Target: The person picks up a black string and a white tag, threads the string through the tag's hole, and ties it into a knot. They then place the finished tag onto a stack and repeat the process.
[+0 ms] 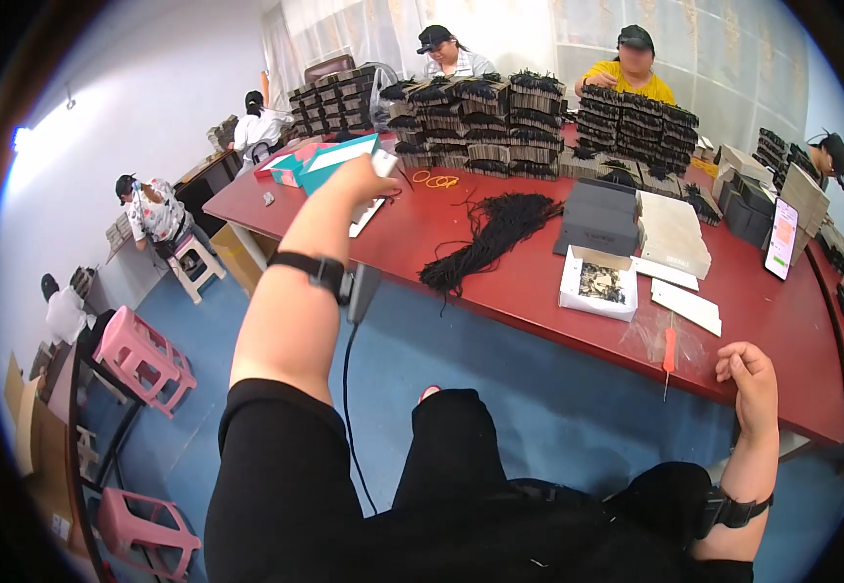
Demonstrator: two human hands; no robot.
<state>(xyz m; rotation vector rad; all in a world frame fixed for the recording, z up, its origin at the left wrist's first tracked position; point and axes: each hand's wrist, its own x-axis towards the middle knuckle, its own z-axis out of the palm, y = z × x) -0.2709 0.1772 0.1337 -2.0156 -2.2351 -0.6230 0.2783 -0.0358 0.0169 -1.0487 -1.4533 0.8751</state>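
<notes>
White flat object [375,185] lies on the red table [538,311], near its far left part beside a teal box [339,160]; the left hand [361,180] reaches out and grasps it at the upper end. Right hand [750,374] rests loosely curled at the table's near edge, holding nothing. An orange-handled tool [670,352] lies just left of it. Black cords [490,238] are heaped mid-table beside a white open box [599,284].
</notes>
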